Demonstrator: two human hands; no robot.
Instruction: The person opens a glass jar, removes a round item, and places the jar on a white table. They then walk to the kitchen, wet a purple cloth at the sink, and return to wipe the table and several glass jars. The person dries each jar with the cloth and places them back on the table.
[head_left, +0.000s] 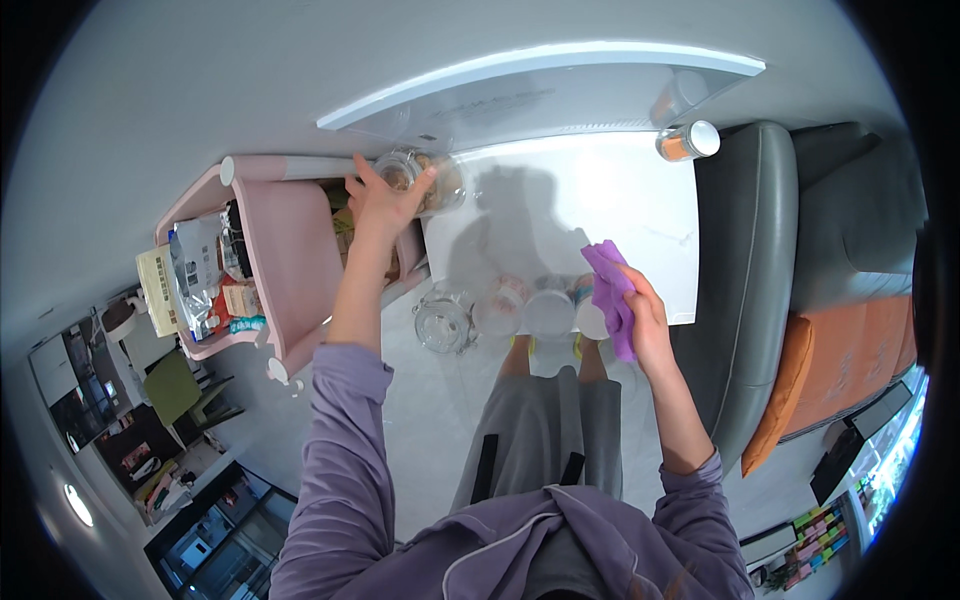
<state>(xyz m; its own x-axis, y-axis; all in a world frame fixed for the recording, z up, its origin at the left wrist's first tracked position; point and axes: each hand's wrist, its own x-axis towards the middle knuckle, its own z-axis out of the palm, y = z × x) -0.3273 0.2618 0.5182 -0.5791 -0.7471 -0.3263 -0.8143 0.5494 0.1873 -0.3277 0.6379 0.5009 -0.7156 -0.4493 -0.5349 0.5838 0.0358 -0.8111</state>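
My left hand (386, 199) is spread over the lidded end of a clear jar (448, 187) with brown pieces inside. The jar is at the back left corner of a white tabletop (600, 202), beside a pink cart. A folded purple cloth (611, 292) is gripped in my right hand (646, 319), above the table's front right part. Along the near edge stand a clip-top glass jar (442, 324) and several pale-lidded containers, among them one with a white lid (550, 313). The cloth partly hides the rightmost container.
The pink tiered cart (292, 255) on the left holds packets (199, 262). A white-lidded jar with orange contents (686, 141) stands at the back right corner. Behind the table is a light-framed panel (525, 97). A grey leather sofa (757, 285) borders the right side.
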